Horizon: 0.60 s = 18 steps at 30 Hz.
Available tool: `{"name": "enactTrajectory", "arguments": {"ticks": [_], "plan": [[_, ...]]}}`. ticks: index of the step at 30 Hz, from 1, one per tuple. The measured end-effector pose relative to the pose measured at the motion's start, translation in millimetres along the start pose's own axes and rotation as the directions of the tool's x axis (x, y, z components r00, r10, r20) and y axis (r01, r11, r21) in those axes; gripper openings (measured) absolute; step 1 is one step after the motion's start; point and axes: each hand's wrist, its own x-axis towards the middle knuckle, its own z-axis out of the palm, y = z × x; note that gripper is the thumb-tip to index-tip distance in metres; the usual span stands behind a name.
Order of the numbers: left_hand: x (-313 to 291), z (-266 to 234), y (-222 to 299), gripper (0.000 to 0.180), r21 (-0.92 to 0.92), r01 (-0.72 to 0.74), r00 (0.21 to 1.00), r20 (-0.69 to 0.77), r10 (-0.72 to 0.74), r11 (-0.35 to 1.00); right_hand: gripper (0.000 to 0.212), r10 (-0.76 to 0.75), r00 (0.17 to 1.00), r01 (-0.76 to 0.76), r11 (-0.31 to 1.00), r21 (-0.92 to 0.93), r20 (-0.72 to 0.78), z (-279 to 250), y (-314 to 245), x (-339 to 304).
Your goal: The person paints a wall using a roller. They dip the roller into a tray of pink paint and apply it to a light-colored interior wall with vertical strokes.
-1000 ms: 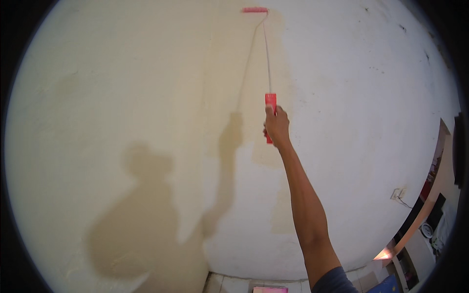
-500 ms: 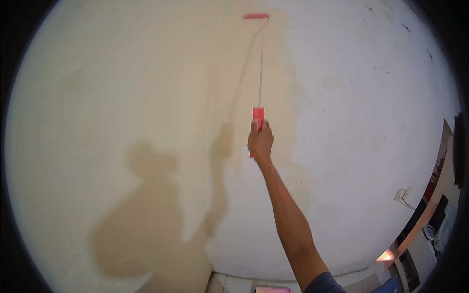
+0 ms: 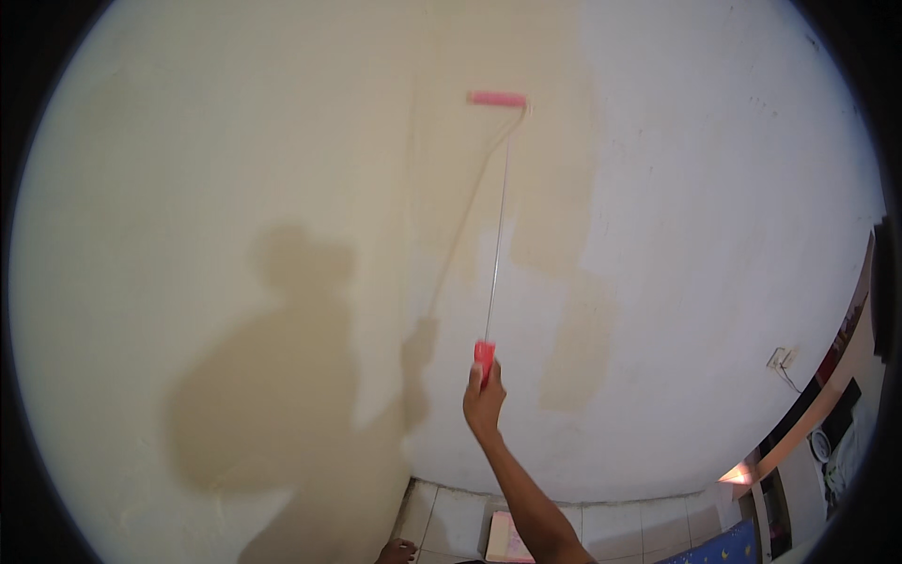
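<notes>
One long-stemmed paint roller (image 3: 497, 249) is in my right hand (image 3: 484, 404), my fingers wrapped firmly around its bright red, straight-sided handle (image 3: 485, 352). From the top of that handle the thin metal rod runs up, leaning slightly, and bends near its end into the pink cylindrical roller sleeve (image 3: 498, 99), which lies level, a little blurred, high on the pale white wall (image 3: 695, 282). Around and below the sleeve spreads an uneven patch of beige paint (image 3: 554, 207), and a separate lower block of it stands right of my handle.

Of my left hand (image 3: 397, 552), only a small part seems to show at the lower edge; I cannot tell whether it is closed or holding something. My broad dark shadow (image 3: 272, 395) falls across the cream-coloured wall (image 3: 216, 141) to my left. Below, on the light square-tiled floor (image 3: 611, 520), sits a pink-and-cream rectangular object (image 3: 512, 538), partly behind my forearm.
</notes>
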Motion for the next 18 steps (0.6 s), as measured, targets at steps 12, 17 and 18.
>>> {"name": "enactTrajectory", "arguments": {"ticks": [12,17,18], "plan": [[-4.0,-7.6,-29.3,0.018,-0.205,-0.262,0.962,0.025,0.273,0.943,0.036,0.033,0.997,-0.031,0.999,-0.035,0.073,17.7,-5.9,-75.0],[-12.9,-22.6,-42.1,0.018,-0.046,-0.258,0.966,-0.040,0.256,0.965,0.034,0.009,0.998,-0.011,0.999,0.031,0.062,59.1,-31.4,-54.3],[-16.3,-25.3,-44.3,0.018,-0.049,-0.231,0.972,-0.053,0.228,0.972,0.034,0.013,0.998,-0.015,0.999,0.034,0.062,66.3,-34.4,-49.3]]}}
